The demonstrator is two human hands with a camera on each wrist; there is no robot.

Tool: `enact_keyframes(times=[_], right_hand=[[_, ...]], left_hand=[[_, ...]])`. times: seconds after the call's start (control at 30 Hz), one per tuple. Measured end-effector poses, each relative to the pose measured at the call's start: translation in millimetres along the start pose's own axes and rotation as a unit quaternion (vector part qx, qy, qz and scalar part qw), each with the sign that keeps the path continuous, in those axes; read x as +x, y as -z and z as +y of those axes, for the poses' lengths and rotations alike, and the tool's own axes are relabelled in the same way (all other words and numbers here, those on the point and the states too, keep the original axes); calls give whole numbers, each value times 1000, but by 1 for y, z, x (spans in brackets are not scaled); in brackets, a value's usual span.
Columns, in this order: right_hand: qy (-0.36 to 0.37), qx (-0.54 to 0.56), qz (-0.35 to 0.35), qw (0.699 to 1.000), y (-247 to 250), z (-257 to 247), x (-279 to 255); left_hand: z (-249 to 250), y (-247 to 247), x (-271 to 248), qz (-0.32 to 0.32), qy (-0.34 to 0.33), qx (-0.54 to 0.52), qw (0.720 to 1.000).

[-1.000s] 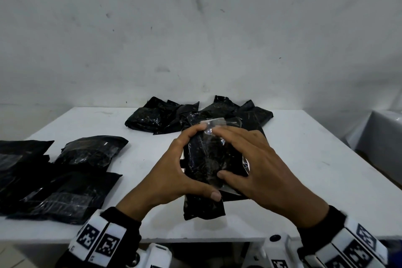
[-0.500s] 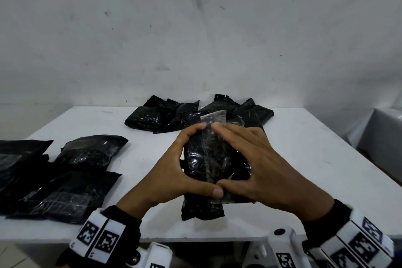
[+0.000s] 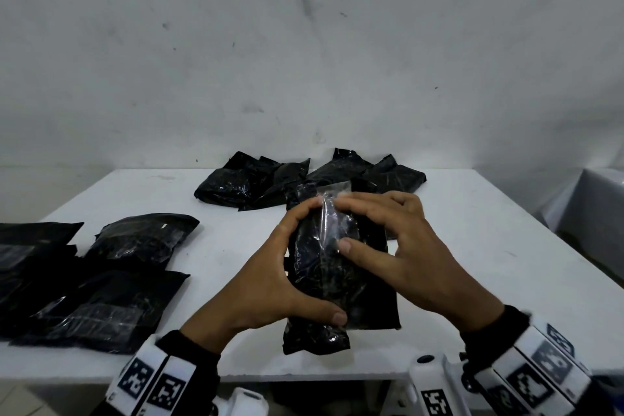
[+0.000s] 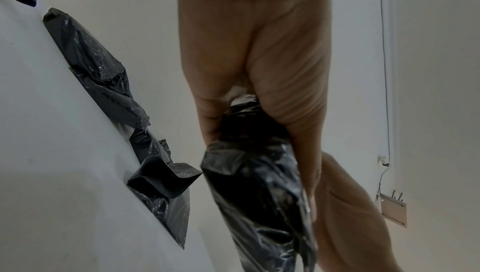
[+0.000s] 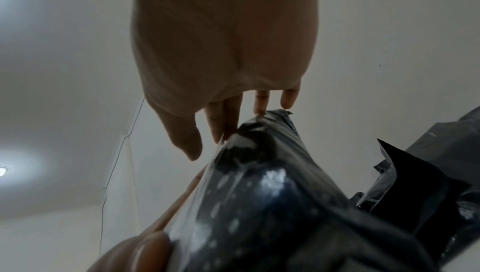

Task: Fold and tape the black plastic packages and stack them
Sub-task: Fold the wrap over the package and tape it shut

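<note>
Three groups of black packages on one white table (image 3: 489, 246).
Left edge: flat stack of packages (image 3: 84, 287). Centre, held over the near edge: folded package (image 3: 324, 273), clear tape along its top; left hand (image 3: 270, 284) wraps its left side, thumb underneath; right hand (image 3: 398, 246) presses extended fingers and thumb on it. Far centre: loose pile (image 3: 304, 182).

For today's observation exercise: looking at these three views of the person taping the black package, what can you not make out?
- Contents of the held package: opaque black plastic, every view.
- Clear tape: its near end, head view, hidden under the right hand.
- Left hand grip: fingertips behind the package, left wrist view.
- Left pile: cut off by the frame edge, head view.
- Far pile: count unclear, bags overlap.
</note>
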State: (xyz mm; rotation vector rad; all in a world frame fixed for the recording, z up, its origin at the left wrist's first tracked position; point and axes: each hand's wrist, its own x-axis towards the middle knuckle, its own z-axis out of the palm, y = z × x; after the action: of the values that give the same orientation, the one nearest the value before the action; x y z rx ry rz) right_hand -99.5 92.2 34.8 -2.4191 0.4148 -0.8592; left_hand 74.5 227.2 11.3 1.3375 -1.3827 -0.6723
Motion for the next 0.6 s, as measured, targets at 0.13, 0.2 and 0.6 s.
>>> enact_keyframes(times=[0.13,0.2,0.6], right_hand=[[4,0,21,1000,-5,3,0],[7,-9,28,1000,-6,2,1],[-53,-114,-68,990,5,2,12]], left_hand=[[1,1,-2,-2,10,-19,1000],[1,2,-3,-1,13,-24,1000],[-3,9,-5,-19,53,42,998]])
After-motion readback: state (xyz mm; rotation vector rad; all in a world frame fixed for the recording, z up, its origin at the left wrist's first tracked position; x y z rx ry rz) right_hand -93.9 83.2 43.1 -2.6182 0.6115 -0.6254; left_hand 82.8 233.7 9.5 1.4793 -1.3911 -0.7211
